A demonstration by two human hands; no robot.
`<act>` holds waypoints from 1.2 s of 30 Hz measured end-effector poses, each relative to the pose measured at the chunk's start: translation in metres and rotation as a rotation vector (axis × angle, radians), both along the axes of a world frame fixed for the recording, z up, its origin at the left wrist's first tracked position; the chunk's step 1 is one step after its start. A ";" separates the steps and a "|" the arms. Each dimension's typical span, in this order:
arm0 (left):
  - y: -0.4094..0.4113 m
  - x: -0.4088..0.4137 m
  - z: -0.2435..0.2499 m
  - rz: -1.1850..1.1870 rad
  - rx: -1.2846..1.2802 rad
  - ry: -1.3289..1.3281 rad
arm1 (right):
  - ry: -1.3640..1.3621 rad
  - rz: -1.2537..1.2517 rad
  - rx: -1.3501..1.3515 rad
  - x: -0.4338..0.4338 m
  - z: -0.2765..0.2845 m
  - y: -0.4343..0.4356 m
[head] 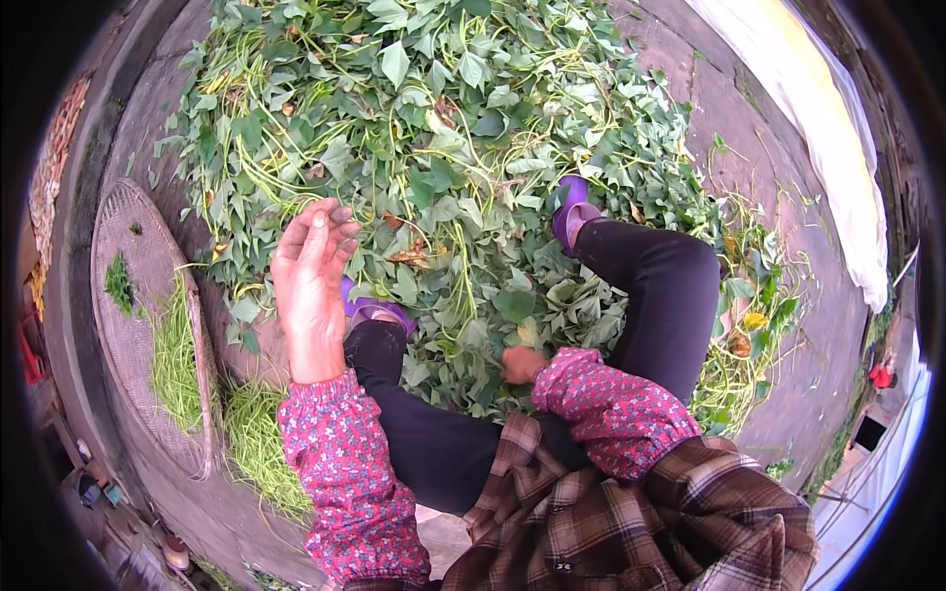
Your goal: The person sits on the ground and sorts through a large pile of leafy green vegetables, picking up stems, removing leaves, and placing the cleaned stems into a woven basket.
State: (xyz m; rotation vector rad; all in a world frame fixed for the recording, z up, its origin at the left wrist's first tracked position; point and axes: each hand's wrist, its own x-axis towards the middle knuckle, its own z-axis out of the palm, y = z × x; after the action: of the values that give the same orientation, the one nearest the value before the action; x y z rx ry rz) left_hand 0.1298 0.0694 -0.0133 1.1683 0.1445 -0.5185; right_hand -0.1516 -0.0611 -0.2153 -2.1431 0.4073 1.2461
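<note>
My left hand [314,273] is raised over the left side of a large heap of cut leafy vines [443,192], which look like sweet potato vines. Its palm faces up, the fingers curl, and the thumb lies close to the index finger. Green stalks pass behind the fingertips, and I cannot make out whether any is pinched. Low between my knees, my right hand [523,365] is curled at the leaves. Its fingers are partly hidden, so whether it grips a stem is unclear. Both forearms wear floral sleeve covers.
A round woven tray [126,354] on the left holds green stalks [177,362] and a small clump of leaves [118,282]. More stalks [262,436] lie beside it on the concrete floor. Loose vines [746,332] lie right of my leg. White sheeting [828,133] runs along the right.
</note>
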 end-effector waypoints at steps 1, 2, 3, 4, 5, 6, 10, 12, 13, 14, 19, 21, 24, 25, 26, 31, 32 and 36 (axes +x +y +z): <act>0.001 -0.001 0.000 -0.007 0.001 -0.002 | -0.076 -0.087 -0.096 0.004 -0.007 -0.007; 0.003 -0.003 0.001 -0.011 0.003 -0.006 | -0.153 -0.171 -0.192 0.014 -0.016 -0.017; 0.004 -0.004 0.002 -0.012 0.008 -0.011 | -0.440 -0.295 -0.333 0.026 -0.025 -0.027; 0.005 -0.006 0.000 -0.004 0.021 -0.001 | -0.567 -0.325 -0.369 0.045 -0.028 -0.045; 0.007 -0.008 0.002 0.015 0.041 0.006 | -0.695 -0.368 -0.482 0.067 -0.029 -0.060; 0.011 -0.010 0.007 0.036 0.066 0.012 | -0.678 -0.353 -0.534 0.090 -0.027 -0.073; 0.006 -0.009 0.014 0.088 0.147 0.027 | -0.467 -0.207 -0.545 0.147 -0.040 -0.132; 0.010 -0.008 0.017 0.080 0.183 0.010 | -0.275 -0.099 -0.481 0.168 -0.056 -0.120; 0.011 -0.008 0.017 0.071 0.198 0.003 | -0.217 -0.065 -0.430 0.169 -0.061 -0.108; 0.012 -0.008 0.016 0.096 0.227 0.002 | -0.223 -0.027 -0.418 0.164 -0.063 -0.095; 0.005 -0.006 0.022 0.050 0.185 0.011 | -0.222 0.305 -0.355 0.046 -0.059 -0.089; 0.004 -0.005 0.025 0.048 0.165 0.000 | -0.115 0.324 -0.265 -0.001 -0.064 -0.107; 0.009 -0.005 0.028 0.064 0.142 -0.010 | 0.166 0.547 -0.343 -0.046 -0.077 -0.130; 0.011 -0.005 0.028 0.063 0.133 -0.007 | 0.232 0.564 -0.339 -0.051 -0.074 -0.134; 0.012 -0.004 0.028 0.060 0.123 -0.003 | 0.288 0.552 -0.319 -0.057 -0.069 -0.138; 0.019 -0.008 0.026 0.045 0.144 -0.017 | 0.245 0.418 -0.059 -0.012 -0.034 -0.120; 0.015 -0.008 0.025 0.030 0.128 -0.018 | 0.210 0.368 -0.051 -0.003 -0.024 -0.121; 0.015 -0.005 0.021 0.007 0.096 -0.017 | -0.177 0.130 -0.180 0.050 -0.021 -0.107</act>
State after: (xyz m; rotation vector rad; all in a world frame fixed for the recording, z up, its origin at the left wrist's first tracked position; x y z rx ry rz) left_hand 0.1252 0.0840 0.0076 1.2654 0.1605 -0.5003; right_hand -0.1011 -0.1680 -0.2363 -2.4443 0.3196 1.1128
